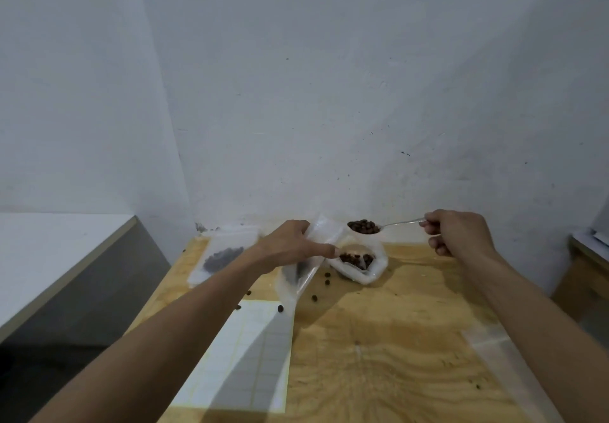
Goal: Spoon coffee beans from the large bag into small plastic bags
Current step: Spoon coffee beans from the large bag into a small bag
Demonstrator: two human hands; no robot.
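You have two hands in view, three plastic bags with beans, one spoon, and a scatter of loose beans on the plywood table (395, 340). Farthest left, one small plastic bag (224, 254) lies flat near the table's back left corner, a dark clump of coffee beans showing through it, well apart from both hands. Nearer you on the left part of the table lies one white sheet ruled in a grid (244, 353), partly in shadow. Your left hand (290, 244) has its fingers curled round the upper edge of a second small clear bag (303, 274), which hangs tilted from the grip down to the table; whether its mouth is open you cannot tell from here. Around that bag's lower end you can count about six loose beans (314, 297) on the wood, with a few more dark specks elsewhere that are too small to be sure of. Just right of your left thumb stands the large bag (359, 264), white, its top rolled open and beans visible inside. Directly above it is the spoon (364, 226), its bowl heaped with beans and level, between your two hands. Your right hand (456, 233) pinches the far end of the spoon's handle, the other fingers curled in.
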